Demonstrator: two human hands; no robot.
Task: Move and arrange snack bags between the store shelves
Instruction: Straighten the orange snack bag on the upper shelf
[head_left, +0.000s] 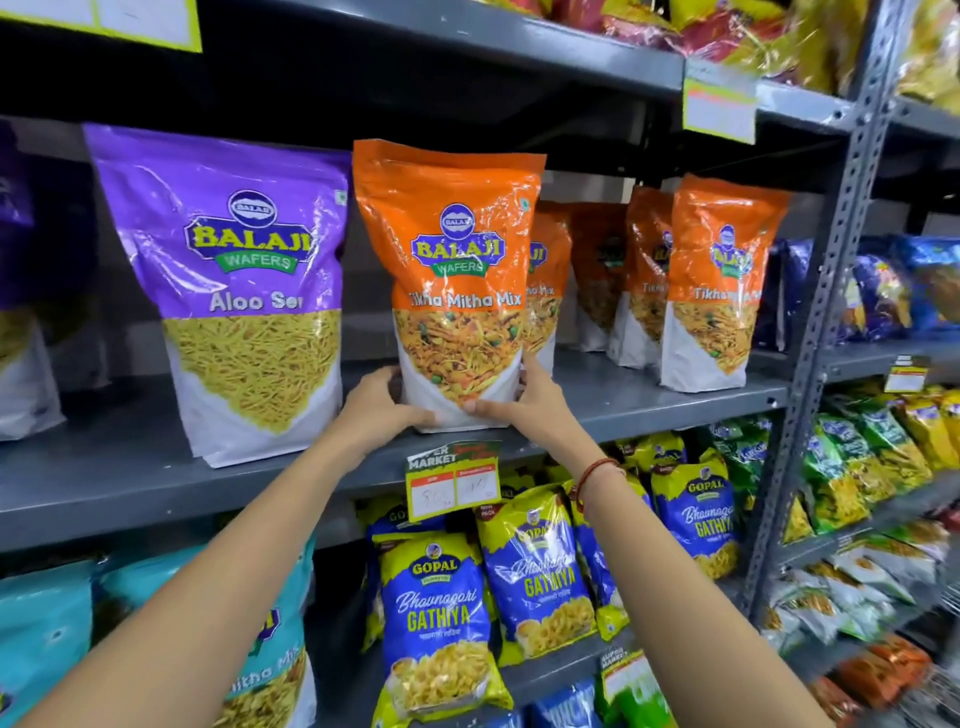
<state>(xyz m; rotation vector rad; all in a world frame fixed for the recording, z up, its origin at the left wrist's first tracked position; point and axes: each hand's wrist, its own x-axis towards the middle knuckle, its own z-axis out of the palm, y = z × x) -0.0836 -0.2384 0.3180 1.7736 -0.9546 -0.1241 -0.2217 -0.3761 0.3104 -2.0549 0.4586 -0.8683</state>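
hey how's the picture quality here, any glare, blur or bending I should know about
Head view: glare streaks the orange Tikha Mitha Mix bag held by the left hand and right hand; the top-shelf bags are blurred; wide-angle distortion bows the grey shelf edge; the purple Aloo Sev bag reads sharp.

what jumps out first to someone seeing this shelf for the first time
The orange Tikha Mitha Mix bag stands upright at the front edge of the middle shelf, gripped low on both sides by the left hand and the right hand. Next is the big purple Aloo Sev bag just left of it. Blue Gopal Gathiya bags crowd the shelf below.
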